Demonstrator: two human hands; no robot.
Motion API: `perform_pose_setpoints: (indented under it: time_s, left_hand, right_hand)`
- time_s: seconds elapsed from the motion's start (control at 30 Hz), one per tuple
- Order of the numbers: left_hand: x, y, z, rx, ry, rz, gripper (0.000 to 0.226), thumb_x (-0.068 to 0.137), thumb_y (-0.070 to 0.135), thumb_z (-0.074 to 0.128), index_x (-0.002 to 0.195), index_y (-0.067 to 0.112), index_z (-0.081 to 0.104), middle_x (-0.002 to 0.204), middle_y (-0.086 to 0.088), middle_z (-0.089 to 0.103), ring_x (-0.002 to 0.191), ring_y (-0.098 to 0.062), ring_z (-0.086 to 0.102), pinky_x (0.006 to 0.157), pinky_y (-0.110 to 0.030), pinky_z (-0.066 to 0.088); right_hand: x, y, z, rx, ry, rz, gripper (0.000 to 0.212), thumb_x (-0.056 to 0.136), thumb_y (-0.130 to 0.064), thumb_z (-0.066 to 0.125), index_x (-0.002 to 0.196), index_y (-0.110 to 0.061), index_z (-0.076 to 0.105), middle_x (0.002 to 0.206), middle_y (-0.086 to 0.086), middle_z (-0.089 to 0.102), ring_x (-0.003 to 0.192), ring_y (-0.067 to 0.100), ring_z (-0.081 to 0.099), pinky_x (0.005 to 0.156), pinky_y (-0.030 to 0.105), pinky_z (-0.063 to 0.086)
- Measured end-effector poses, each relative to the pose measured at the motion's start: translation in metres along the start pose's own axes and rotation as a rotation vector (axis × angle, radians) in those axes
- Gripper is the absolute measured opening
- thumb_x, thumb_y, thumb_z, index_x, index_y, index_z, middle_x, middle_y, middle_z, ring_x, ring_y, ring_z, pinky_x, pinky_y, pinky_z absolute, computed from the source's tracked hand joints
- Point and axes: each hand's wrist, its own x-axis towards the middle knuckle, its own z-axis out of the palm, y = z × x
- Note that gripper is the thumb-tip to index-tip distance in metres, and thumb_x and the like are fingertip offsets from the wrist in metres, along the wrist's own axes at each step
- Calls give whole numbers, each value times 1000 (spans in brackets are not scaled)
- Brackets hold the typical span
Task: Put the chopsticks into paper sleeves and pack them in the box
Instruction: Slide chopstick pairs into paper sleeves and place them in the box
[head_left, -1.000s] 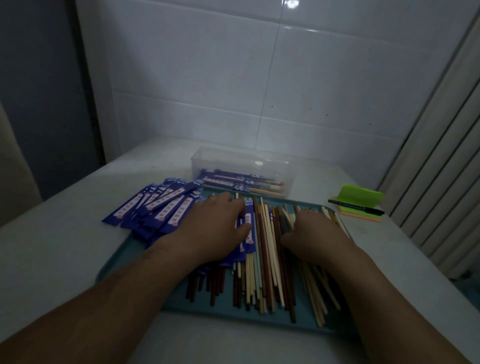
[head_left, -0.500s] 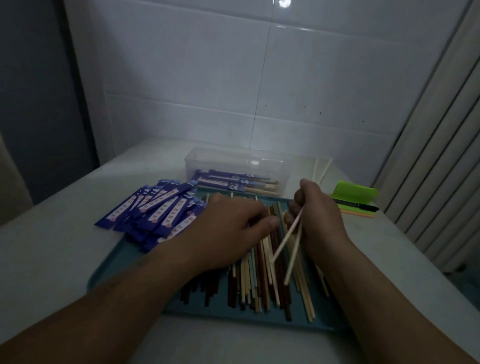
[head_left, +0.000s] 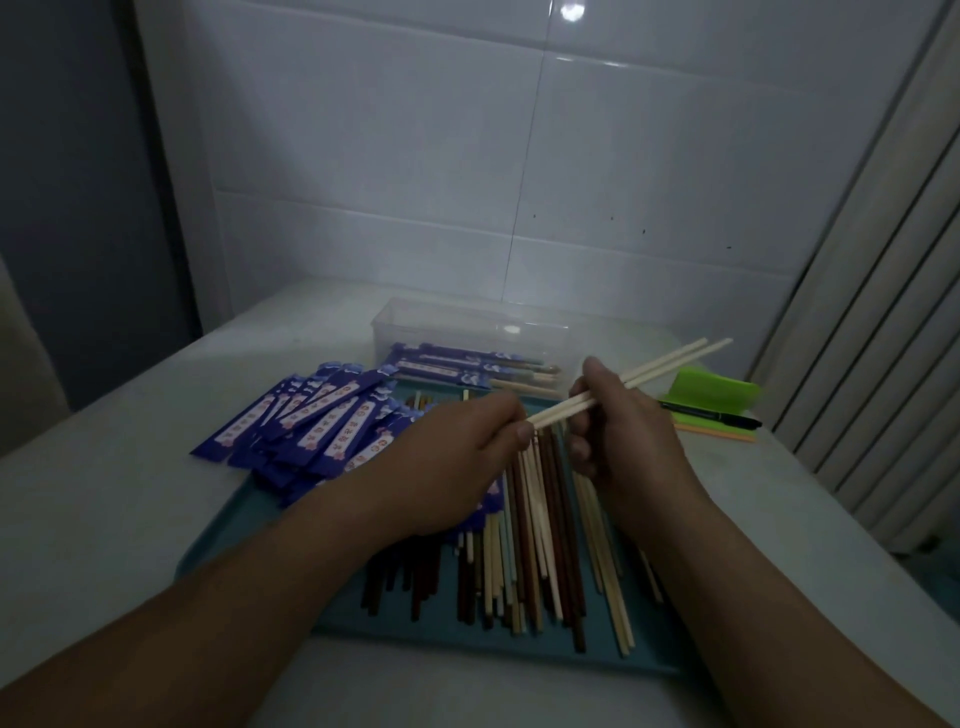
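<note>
My right hand (head_left: 623, 436) grips a pair of light wooden chopsticks (head_left: 665, 366), which slant up to the right above the teal tray (head_left: 249, 525). With thumb and curled fingers, my left hand (head_left: 447, 467) pinches the near ends of that pair. Several loose chopsticks (head_left: 530, 561), light and dark brown, lie lengthwise on the tray under both hands. A heap of blue paper sleeves (head_left: 311, 415) covers the tray's far left corner. Behind the tray stands a clear plastic box (head_left: 467, 325) holding a few sleeved chopsticks (head_left: 457, 364).
A green sticky-note pad (head_left: 717, 387) with a black pen (head_left: 711, 415) lies at the right of the white table. A tiled wall stands just behind the box, and ribbed panels rise along the right edge.
My right hand picked a light pair out of the pile and raised it, turning it to point up right. My left hand shifted right to meet the pair's near ends.
</note>
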Motion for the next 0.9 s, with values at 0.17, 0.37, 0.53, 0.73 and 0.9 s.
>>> perform_pose_setpoints:
  time_s: [0.17,0.37,0.53,0.73,0.9]
  left_hand:
    - [3,-11,-15,53,128,-61,18,109,35,42,101,29,57,80,4,60,68,-8,54,59,-28,42]
    - [2,-36,-32,325,225,-194,9,105,32,50,102,29,57,97,10,60,83,-9,58,78,-40,55]
    - [4,-36,-27,426,196,-258,13,103,40,51,99,29,56,91,9,58,77,-8,56,73,-36,53]
    - [2,-41,-28,597,153,-410,31,100,58,45,107,28,50,111,3,58,89,-17,61,79,-39,56]
    - [2,-42,-26,659,57,-457,61,92,74,48,131,27,45,140,-1,49,114,-22,58,83,-38,53]
  right_hand:
    - [0,2,2,-36,-30,-62,34,108,-39,47,89,-15,61,65,3,56,49,17,47,45,27,34]
    - [1,3,-2,-225,178,-156,41,107,-35,47,75,-14,60,55,3,48,45,14,44,43,26,35]
    - [0,2,0,-413,226,-248,49,107,-44,45,74,-9,59,58,4,50,55,16,50,59,31,38]
    - [-1,3,0,-476,231,-305,48,107,-45,45,70,-17,55,54,-6,49,52,9,47,57,28,33]
    - [-5,4,2,-536,194,-397,48,108,-42,46,74,-9,55,58,-5,48,53,4,46,51,20,34]
